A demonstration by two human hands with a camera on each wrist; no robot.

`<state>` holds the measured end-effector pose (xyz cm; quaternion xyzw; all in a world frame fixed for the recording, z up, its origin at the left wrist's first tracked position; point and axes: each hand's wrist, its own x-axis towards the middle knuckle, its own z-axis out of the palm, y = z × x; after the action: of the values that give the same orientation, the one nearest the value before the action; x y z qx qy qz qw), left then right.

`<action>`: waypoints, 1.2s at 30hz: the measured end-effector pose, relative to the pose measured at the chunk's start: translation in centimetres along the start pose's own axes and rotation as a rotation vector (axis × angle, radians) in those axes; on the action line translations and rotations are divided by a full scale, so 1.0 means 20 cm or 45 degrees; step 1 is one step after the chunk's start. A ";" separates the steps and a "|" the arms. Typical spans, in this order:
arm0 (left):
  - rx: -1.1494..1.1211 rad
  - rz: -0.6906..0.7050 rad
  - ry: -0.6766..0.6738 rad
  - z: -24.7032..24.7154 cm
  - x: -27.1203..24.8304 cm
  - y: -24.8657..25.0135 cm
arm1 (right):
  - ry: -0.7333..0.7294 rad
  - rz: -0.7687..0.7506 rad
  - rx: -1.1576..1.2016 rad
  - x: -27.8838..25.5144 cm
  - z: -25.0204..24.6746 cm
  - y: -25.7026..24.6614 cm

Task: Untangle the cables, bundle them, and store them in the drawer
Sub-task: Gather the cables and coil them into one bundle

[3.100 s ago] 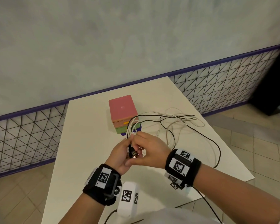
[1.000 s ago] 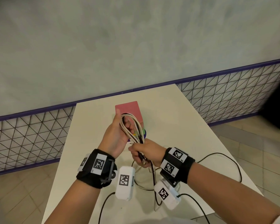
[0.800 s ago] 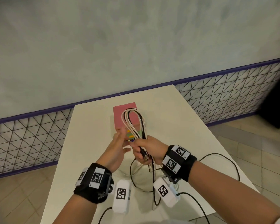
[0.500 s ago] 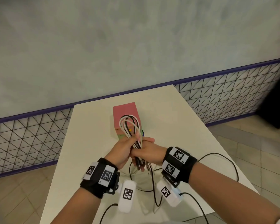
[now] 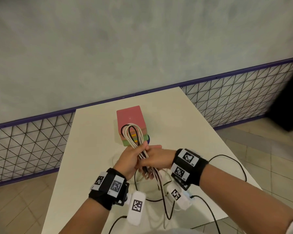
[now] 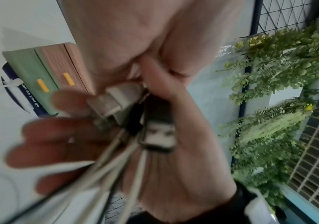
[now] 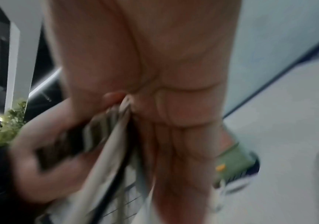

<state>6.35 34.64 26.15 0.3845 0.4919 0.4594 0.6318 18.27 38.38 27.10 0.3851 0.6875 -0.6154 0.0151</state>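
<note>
A folded bundle of white and black cables [image 5: 134, 135] stands up from between my hands, above the white table [image 5: 95, 142]. My left hand [image 5: 130, 159] grips the bundle from the left, fingers curled round it. My right hand [image 5: 156, 159] grips it from the right, touching the left hand. Loose cable tails [image 5: 161, 183] hang below the hands onto the table. In the left wrist view, a black USB plug [image 6: 159, 136] and a white plug [image 6: 114, 100] sit among my fingers. Behind the bundle stands the small drawer box [image 5: 130, 119], pink on top, green below; its drawers look closed.
A black cable [image 5: 235, 162] loops over the table's right edge. The drawer box [image 6: 45, 72] rests on a dark blue round base [image 6: 20, 91]. Beyond the table are a wire mesh fence [image 5: 235, 92], a grey wall and tiled floor [image 5: 260, 141].
The cables were gathered from a loose spread into a folded bundle. In the last second my left hand slid down from the loop's top and closed on the bundle beside my right hand.
</note>
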 end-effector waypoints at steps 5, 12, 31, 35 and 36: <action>-0.080 -0.001 0.047 -0.09 -0.02 0.02 | 0.116 0.088 -0.390 -0.12 -0.34 0.04; 0.053 -0.110 -0.198 -0.02 -0.02 -0.05 | 0.286 -0.358 0.224 -0.03 -0.28 -0.14; -0.014 -0.141 -0.255 0.01 -0.03 -0.08 | 0.108 -0.267 0.747 -0.02 -0.25 -0.19; -0.053 -0.137 -0.235 0.02 -0.03 -0.08 | 0.114 -0.290 0.782 -0.05 -0.26 -0.19; -0.077 -0.140 -0.229 0.02 -0.03 -0.07 | 0.087 -0.313 0.774 -0.07 -0.27 -0.18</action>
<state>6.99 33.69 25.02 0.3772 0.4395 0.4024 0.7090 19.62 42.55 32.12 0.3066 0.5139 -0.7764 -0.1978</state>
